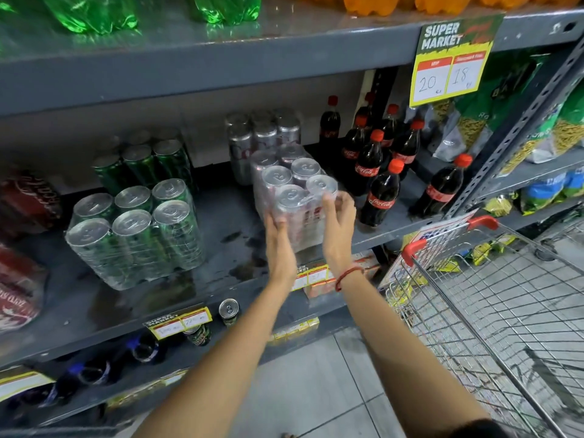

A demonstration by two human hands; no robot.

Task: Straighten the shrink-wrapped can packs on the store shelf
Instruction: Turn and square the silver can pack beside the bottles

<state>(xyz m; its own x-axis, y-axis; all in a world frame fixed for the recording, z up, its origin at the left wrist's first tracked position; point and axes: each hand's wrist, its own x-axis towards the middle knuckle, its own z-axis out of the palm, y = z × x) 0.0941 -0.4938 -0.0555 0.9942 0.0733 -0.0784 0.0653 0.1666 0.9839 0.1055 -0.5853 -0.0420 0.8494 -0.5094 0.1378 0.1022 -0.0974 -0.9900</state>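
Pack: silver can pack (292,197) at frame centre, on the grey shelf (221,216), long axis running back and leftward.
Left hand (278,235): clasps the near left corner.
Right hand (339,216): fingers curl over the near right corner.
Neighbour: green can pack (136,229), left, well apart.
Skew: apparently slight; wrap glare blurs the edges.
Bottles: cola bottles (379,172) just beside, right.

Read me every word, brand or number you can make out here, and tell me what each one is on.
"SUPER MARKET": hanging price sign on the upper shelf edge.
"20" and "18": handwritten in that sign's two white boxes.
"Coca-Cola": red labels on the cola bottles.
"SUPER MARKET": small shelf tag; its prices are unreadable.
Snack bags and can packs: print too blurred.
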